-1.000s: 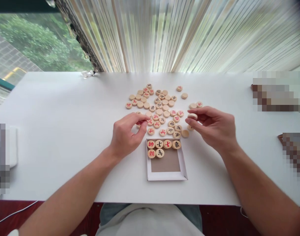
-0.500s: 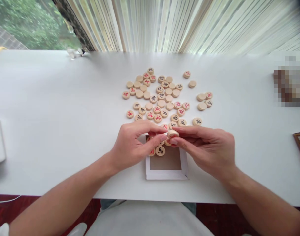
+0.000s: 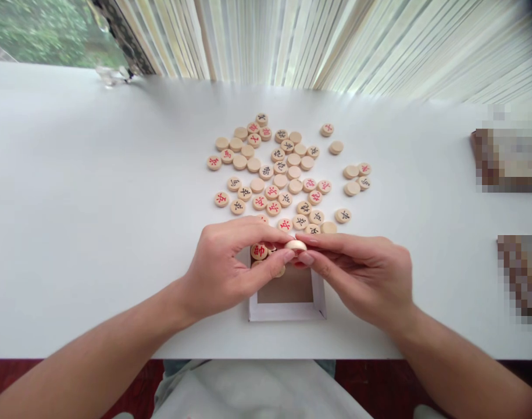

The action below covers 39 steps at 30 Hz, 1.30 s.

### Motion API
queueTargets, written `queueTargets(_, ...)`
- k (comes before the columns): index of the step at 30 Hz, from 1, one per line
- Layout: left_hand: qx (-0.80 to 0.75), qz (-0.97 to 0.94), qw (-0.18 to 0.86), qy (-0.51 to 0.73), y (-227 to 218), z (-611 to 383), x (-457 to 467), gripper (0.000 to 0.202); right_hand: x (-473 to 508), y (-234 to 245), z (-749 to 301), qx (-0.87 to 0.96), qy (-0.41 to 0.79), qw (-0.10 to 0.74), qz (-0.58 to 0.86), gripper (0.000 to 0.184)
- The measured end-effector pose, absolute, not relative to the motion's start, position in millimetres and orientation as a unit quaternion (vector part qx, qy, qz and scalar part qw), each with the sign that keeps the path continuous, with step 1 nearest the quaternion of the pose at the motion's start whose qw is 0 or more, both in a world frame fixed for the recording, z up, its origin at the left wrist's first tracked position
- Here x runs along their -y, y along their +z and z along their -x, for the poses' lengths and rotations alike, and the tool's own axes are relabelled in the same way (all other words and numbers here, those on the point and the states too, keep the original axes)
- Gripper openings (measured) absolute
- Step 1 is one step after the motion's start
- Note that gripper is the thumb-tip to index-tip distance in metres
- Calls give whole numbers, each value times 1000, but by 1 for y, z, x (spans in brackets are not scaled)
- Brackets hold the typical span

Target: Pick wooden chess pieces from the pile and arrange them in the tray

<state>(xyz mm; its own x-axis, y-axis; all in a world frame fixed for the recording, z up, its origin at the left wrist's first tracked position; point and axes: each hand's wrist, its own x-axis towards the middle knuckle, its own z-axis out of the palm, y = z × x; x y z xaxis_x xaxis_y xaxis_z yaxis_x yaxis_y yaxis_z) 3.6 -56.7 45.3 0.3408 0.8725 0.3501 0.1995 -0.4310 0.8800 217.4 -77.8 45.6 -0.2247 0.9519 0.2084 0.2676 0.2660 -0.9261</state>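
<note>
ok so rn the left hand [image 3: 231, 256] & right hand [image 3: 368, 267] are both grasping the same wooden disc [image 3: 295, 245], one at each edge, up over the far part of the white tray [image 3: 287, 311]. Plain side's facing mostly up w/ the other face pretty much hidden, so if it needs turning, imo do it right there, bc there's more room than down in the tray. Go easy on the squeeze tbh, a smooth rounded edge prob slips if you pinch hard & off-centre. Let one hand steady it while the other rolls it, then swap. Watch the red-marked disc [image 3: 259, 251] at the tray's far left corner: it's face up, & a low knuckle could nudge it. Can't tell how the ones under the hands sit. Same w/ the loose discs [image 3: 272, 192] on the table [image 3: 117, 174], some are right by the hands, so small moves, no sweeping fwd.
</note>
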Motion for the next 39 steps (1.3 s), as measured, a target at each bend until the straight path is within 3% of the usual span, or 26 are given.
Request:
queueTargets(4,-384,-742,334,437,46,-3,58,12,78,44,-217,655,409,433,464,25)
queueTargets(9,-389,-759,292,433,43,-3,60,13,74,43,-216,702,358,437,433,29)
queueTargets(17,-446,-645,392,482,38,7,50,8,74,42,-215,706,342,444,433,33)
queueTargets(22,-429,-572,407,569,29,15,31,6,71,38,-215,822,196,395,362,13)
queueTargets(28,-460,-597,396,525,28,14,33,6,74,32,-207,875,151,343,307,5)
queueTargets(39,-474,-591,397,518,30,13,34,13,74,30,-201,898,114,286,314,19)
